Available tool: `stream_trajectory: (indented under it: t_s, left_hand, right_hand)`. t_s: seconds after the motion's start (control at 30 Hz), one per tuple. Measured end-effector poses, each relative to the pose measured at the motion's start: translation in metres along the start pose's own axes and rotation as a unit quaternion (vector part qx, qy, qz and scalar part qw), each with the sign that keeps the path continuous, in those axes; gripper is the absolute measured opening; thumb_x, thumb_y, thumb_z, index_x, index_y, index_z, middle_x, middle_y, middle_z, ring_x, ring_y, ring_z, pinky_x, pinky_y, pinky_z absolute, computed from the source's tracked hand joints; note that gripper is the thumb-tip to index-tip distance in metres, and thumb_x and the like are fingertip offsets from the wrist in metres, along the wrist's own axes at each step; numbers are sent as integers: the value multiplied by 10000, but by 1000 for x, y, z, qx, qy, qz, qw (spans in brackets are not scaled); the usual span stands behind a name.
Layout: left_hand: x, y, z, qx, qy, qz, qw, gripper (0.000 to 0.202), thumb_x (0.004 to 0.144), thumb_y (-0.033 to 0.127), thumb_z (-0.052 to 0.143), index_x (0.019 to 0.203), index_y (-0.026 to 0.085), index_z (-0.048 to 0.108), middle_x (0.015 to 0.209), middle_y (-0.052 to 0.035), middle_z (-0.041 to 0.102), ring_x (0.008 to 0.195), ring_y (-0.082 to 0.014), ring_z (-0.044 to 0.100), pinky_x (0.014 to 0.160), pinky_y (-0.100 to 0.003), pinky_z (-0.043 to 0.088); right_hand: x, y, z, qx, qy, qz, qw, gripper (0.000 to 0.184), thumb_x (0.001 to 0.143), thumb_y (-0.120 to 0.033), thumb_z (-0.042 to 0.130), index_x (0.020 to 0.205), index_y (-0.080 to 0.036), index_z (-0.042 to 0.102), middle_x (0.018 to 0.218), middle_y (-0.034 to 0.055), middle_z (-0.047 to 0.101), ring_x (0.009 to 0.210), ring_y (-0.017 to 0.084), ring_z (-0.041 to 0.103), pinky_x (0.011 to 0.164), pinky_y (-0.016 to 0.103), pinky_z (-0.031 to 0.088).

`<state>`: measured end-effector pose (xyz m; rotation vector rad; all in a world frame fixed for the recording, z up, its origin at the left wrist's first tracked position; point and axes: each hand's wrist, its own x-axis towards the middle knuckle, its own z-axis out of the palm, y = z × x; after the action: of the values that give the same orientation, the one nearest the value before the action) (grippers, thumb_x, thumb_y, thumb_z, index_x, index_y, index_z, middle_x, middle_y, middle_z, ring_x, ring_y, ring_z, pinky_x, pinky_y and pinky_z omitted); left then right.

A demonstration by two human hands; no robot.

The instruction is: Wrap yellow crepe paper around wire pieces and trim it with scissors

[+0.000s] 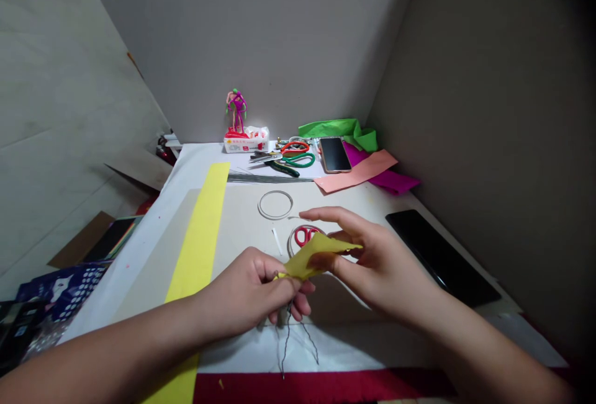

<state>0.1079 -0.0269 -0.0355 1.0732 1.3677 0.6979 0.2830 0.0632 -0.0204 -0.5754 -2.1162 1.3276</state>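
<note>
My left hand (pixel 267 286) is closed in a pinch around twisted dark wire (pixel 287 336), whose two thin legs hang below the fingers. A bit of yellow shows at the pinch, where a yellow crepe paper strip (pixel 310 256) meets the wire. My right hand (pixel 361 249) grips the far part of this strip between thumb and fingers, its index finger stretched forward. Just behind the strip lie red-handled scissors (pixel 305 234), partly covered by the paper and my hand. How the paper is fixed to the wire is hidden by my fingers.
A long yellow paper strip (pixel 198 236) lies left, a tape ring (pixel 275 205) ahead. At the back are a pink-and-green wire figure (pixel 237 109) on a box (pixel 246 143), green-handled scissors (pixel 298 159), a phone (pixel 335 155) and coloured paper (pixel 358 171). A black slab (pixel 440 258) lies right.
</note>
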Motion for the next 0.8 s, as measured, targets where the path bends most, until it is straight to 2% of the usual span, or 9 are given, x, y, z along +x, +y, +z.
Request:
stream_trajectory:
  t_s: [0.17,0.27,0.37,0.43,0.5,0.63,0.7,0.8]
  left_hand:
    - [2,-3,0,-60,-18,13,998,285,855,328,546,806,103,714,703,-67,691,545,-98,562,478,-193,406]
    - [1,-4,-1,-58,-24,26,998,344,855,404,561,747,107,696,682,-60,681,504,-88,529,471,-197,400]
    - [-1,-2,-2,-42,-10,18,999,387,847,465,569,778,111,711,719,-65,697,496,-72,494,486,-194,387]
    - [-3,0,-2,-36,7,15,999,366,841,448,580,782,115,721,752,-69,709,501,-68,481,496,-194,384]
    - [-4,3,-2,-26,19,17,999,336,842,407,582,744,117,719,713,-59,702,493,-69,468,492,-194,374]
    - [-4,8,-2,-5,18,29,999,341,858,366,553,668,127,707,603,-31,658,469,-69,431,470,-193,333]
    - [-4,8,-2,-28,16,26,999,323,837,362,579,650,130,705,603,-26,646,492,-73,435,484,-195,330]
    - [-4,5,-2,-79,30,16,996,241,769,316,649,616,135,687,557,6,573,528,-81,424,494,-191,318]
  right_hand:
    - [-1,2,4,-35,31,-13,999,461,788,-10,521,1194,-225,553,1041,46,712,875,175,695,657,218,557]
    - [-2,3,8,-30,47,-14,998,438,798,-21,530,1184,-226,558,989,39,723,846,168,698,679,230,561]
    - [-2,2,9,14,62,5,998,415,800,-24,549,1165,-221,563,896,22,727,802,158,699,710,241,560]
    - [-1,1,7,70,66,29,995,390,816,-64,569,1171,-225,549,815,6,714,748,154,694,669,241,559]
    - [1,-1,5,123,43,62,990,441,800,-103,619,1207,-239,516,765,-11,697,706,154,686,608,230,550]
    - [4,-3,3,155,-6,133,979,590,712,-43,668,1237,-244,490,762,-5,708,659,149,682,576,212,528]
    - [4,-4,4,174,-7,145,974,582,708,-67,676,1238,-225,493,745,17,718,657,166,687,575,227,528]
    - [3,-3,7,182,24,141,973,584,694,-119,714,1231,-208,503,735,39,724,646,180,687,552,234,524]
